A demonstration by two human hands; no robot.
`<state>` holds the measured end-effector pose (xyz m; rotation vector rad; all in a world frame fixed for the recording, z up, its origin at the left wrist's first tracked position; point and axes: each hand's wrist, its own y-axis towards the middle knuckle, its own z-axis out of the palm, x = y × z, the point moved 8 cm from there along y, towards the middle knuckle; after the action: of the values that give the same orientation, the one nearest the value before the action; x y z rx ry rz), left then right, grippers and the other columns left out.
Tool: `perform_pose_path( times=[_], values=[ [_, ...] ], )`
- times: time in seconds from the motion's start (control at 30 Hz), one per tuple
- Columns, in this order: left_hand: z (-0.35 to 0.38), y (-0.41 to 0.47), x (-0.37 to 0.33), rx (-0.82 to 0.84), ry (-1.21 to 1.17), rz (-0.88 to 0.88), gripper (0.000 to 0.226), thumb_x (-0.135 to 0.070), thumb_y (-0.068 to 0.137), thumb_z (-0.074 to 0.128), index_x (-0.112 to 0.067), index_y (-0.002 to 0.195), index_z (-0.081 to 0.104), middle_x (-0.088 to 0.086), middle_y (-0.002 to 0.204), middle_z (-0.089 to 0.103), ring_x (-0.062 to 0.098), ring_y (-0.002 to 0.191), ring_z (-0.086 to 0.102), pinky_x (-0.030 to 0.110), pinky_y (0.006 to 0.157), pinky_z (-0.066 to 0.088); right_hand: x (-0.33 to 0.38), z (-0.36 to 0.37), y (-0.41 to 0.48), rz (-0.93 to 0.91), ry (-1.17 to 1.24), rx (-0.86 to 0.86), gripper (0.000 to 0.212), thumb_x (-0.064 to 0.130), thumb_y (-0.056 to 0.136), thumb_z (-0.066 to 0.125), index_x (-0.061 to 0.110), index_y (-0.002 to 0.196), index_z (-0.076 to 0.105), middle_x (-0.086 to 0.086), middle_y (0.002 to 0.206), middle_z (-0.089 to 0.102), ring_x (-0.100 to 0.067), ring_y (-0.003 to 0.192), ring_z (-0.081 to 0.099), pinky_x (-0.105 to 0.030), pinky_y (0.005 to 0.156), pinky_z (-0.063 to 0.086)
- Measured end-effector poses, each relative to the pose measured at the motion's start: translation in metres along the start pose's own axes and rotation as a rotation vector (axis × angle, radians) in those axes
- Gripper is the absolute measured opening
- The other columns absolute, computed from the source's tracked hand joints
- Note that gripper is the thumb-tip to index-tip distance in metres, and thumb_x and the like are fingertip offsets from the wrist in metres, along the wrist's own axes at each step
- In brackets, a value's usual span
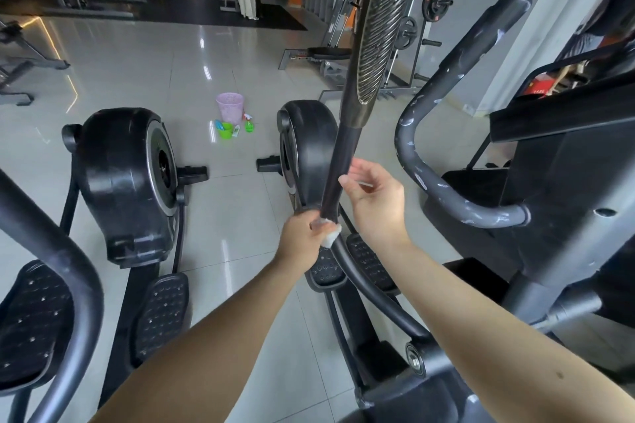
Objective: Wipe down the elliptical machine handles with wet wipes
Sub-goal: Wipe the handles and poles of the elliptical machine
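Shiny pale tiles cover the gym floor (144, 72), and black workout machines stand all around. Close to the middle, a long dark handle (338, 161) of the elliptical machine comes down from the top of the view, tilted a bit to the left. Its upper part is wide and has thin stripes, and its lower part is thin and black. The left hand (302, 233) grips the bottom end of this black part. Its fingers (318, 221) are curled tight around a white wet wipe (330, 236) that is pressed on the handle. A bit of the wipe sticks out under the hand. The right hand (374, 199) is just beside the handle, a little higher up. Its fingers are loose and apart and hold nothing. The thumb tip is right at the handle's edge, but it is hard to tell if it touches. Below the hands are two black foot pedals (369, 261). To the right, a grey curved bar (443, 189) with chipped paint bends around. To the left stands another elliptical (127, 182) with a big round black cover. Farther back on the floor sit a pink basket (229, 108), a green cup (225, 132) and a green spray bottle (249, 125), all close together. Round weight plates (438, 2) hang on a rack at the back.
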<state>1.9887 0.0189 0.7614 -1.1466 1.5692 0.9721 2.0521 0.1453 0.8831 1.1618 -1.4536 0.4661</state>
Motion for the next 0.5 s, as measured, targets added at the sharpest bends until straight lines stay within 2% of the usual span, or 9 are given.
perform_pose_path(
  times=[0.07, 0.13, 0.2, 0.27, 0.37, 0.43, 0.5],
  values=[
    [0.013, -0.005, 0.025, -0.013, -0.007, -0.069, 0.054, -0.014, 0.084, 0.081, -0.022, 0.053, 0.038, -0.013, 0.046, 0.037, 0.003, 0.043, 0.034, 0.023, 0.049, 0.025, -0.009, 0.002, -0.001, 0.025, -0.009, 0.010, 0.027, 0.004, 0.094, 0.072, 0.013, 0.120, 0.073, 0.006, 0.104, 0.076, -0.004, 0.095, 0.071, -0.013, 0.088, 0.053],
    [0.021, -0.005, 0.039, -0.037, -0.064, -0.113, 0.060, -0.017, 0.081, 0.085, -0.021, 0.052, 0.032, -0.013, 0.043, 0.031, 0.006, 0.048, 0.027, 0.028, 0.053, 0.021, -0.013, 0.003, 0.001, 0.037, -0.012, 0.010, 0.026, 0.004, 0.094, 0.073, 0.012, 0.119, 0.073, 0.003, 0.104, 0.076, -0.006, 0.094, 0.071, -0.014, 0.088, 0.053],
    [0.017, -0.005, 0.036, -0.063, -0.100, -0.123, 0.054, -0.017, 0.076, 0.086, -0.018, 0.052, 0.038, -0.015, 0.047, 0.035, 0.010, 0.052, 0.031, 0.028, 0.055, 0.026, -0.014, 0.003, 0.002, 0.040, -0.023, 0.017, 0.025, 0.004, 0.093, 0.073, 0.011, 0.118, 0.073, 0.002, 0.102, 0.076, -0.004, 0.091, 0.070, -0.012, 0.085, 0.053],
    [0.005, 0.000, 0.018, -0.111, -0.189, -0.079, 0.036, -0.013, 0.075, 0.085, -0.016, 0.056, 0.055, -0.015, 0.055, 0.047, 0.009, 0.056, 0.042, 0.028, 0.058, 0.036, -0.015, 0.002, 0.005, 0.043, -0.037, 0.025, 0.025, 0.004, 0.093, 0.074, 0.010, 0.117, 0.073, 0.000, 0.102, 0.076, -0.003, 0.089, 0.069, -0.010, 0.082, 0.051],
    [-0.012, 0.002, -0.012, -0.186, -0.281, 0.053, 0.014, -0.024, 0.072, 0.085, -0.033, 0.075, 0.075, -0.005, 0.078, 0.067, 0.015, 0.074, 0.063, 0.031, 0.072, 0.051, -0.017, 0.002, 0.007, 0.057, -0.032, 0.036, 0.024, 0.003, 0.093, 0.073, 0.010, 0.115, 0.074, -0.001, 0.102, 0.077, -0.004, 0.089, 0.070, -0.008, 0.081, 0.051],
    [-0.010, -0.002, -0.012, -0.193, -0.245, 0.089, 0.011, -0.031, 0.074, 0.081, -0.036, 0.082, 0.076, 0.000, 0.083, 0.070, 0.023, 0.080, 0.066, 0.034, 0.075, 0.053, -0.018, 0.002, 0.007, 0.053, -0.033, 0.037, 0.023, 0.001, 0.093, 0.072, 0.008, 0.114, 0.073, 0.001, 0.100, 0.077, 0.002, 0.086, 0.069, -0.006, 0.079, 0.049],
    [0.002, -0.009, 0.006, -0.182, -0.182, 0.032, 0.012, -0.026, 0.080, 0.081, -0.028, 0.074, 0.071, -0.005, 0.072, 0.067, 0.015, 0.068, 0.062, 0.030, 0.066, 0.049, -0.019, 0.001, 0.007, 0.051, -0.032, 0.030, 0.022, 0.002, 0.093, 0.072, 0.007, 0.114, 0.073, 0.002, 0.098, 0.076, 0.006, 0.083, 0.068, -0.005, 0.079, 0.048]
  ],
)
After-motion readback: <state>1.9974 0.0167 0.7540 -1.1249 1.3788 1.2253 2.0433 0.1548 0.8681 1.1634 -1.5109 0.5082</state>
